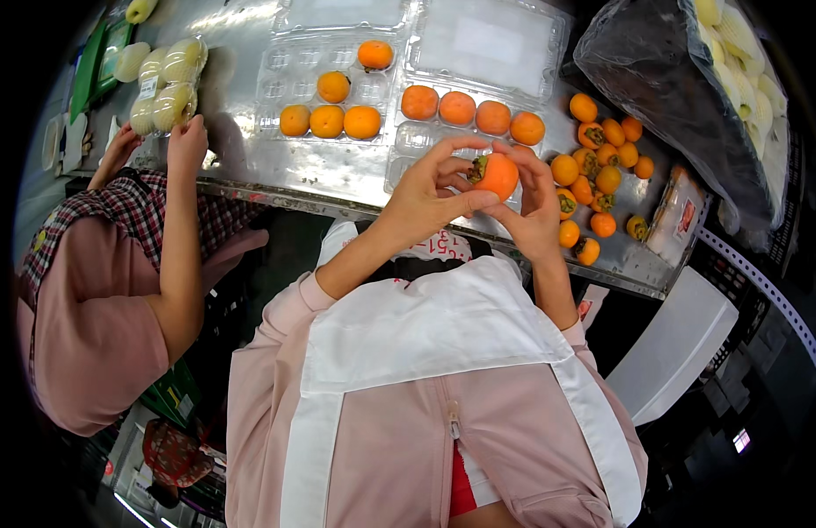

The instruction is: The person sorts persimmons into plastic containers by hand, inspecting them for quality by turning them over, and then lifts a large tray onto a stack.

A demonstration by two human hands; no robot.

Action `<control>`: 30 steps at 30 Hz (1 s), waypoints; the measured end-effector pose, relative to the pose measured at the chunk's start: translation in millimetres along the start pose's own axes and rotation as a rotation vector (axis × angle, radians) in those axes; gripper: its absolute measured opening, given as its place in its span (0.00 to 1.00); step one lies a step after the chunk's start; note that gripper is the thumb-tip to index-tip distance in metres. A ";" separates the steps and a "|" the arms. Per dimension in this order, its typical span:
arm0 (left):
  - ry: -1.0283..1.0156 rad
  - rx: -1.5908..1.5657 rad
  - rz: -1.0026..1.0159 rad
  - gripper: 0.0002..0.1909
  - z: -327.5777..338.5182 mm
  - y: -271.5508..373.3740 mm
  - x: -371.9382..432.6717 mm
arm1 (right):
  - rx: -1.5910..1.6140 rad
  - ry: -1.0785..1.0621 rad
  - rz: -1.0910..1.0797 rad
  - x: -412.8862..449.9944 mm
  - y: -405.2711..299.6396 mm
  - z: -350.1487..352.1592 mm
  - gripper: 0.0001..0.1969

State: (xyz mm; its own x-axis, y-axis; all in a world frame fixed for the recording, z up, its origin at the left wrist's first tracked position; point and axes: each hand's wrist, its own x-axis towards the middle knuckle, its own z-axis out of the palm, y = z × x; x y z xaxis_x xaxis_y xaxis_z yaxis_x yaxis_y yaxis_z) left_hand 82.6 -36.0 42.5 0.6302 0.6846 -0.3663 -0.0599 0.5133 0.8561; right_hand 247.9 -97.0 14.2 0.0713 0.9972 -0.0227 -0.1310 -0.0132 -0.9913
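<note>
Between the fingertips of both hands I hold an orange persimmon [499, 177], its green-brown calyx turned to the left. My left hand [426, 191] grips it from the left and my right hand [534, 204] from the right. Beneath and behind them lies a clear plastic clamshell tray [414, 137] with its lid [485, 49] folded back and a row of persimmons [457, 107] along its far side; my hands cover part of it. To the left, a second open clamshell tray [274, 86] holds several persimmons [327, 121]. Loose persimmons [608, 179] lie in a group right of my right hand.
At the left, a co-worker's hands [189, 142] touch a clear pack of net-wrapped pale fruit [170, 86]. A plastic-lined container [645, 59] of similar fruit stands at the far right. A wrapped packet [676, 214] lies near the metal table's right corner [652, 285].
</note>
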 end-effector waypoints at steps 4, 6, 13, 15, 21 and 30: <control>0.009 0.068 0.099 0.25 -3.3 -10.3 1.6 | -0.100 -0.007 -0.066 0.9 -1.2 -2.2 0.31; 0.022 0.029 0.079 0.24 -1.9 -7.4 0.4 | -0.105 -0.013 -0.078 1.0 -0.5 -2.1 0.31; -0.029 -0.140 0.015 0.21 -3.3 -4.5 0.6 | 0.085 0.023 -0.077 -2.4 7.6 0.2 0.30; -0.039 -0.254 -0.092 0.21 -4.8 -4.5 0.8 | 0.094 0.030 -0.077 -3.3 7.5 0.6 0.30; -0.089 -0.362 -0.198 0.25 0.1 -7.1 -1.5 | 0.028 -0.003 -0.121 -4.3 -0.5 5.1 0.30; -0.107 -0.055 0.028 0.30 1.3 -12.9 -5.2 | 0.007 0.000 -0.080 0.0 -6.2 22.9 0.16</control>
State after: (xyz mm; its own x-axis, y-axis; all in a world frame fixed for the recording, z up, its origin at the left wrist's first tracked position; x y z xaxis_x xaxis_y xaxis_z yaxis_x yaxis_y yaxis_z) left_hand 81.1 -46.9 33.8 0.7069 0.6409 -0.2991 -0.1190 0.5247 0.8429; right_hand 226.1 -95.2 23.3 0.0816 0.9951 0.0562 -0.1319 0.0667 -0.9890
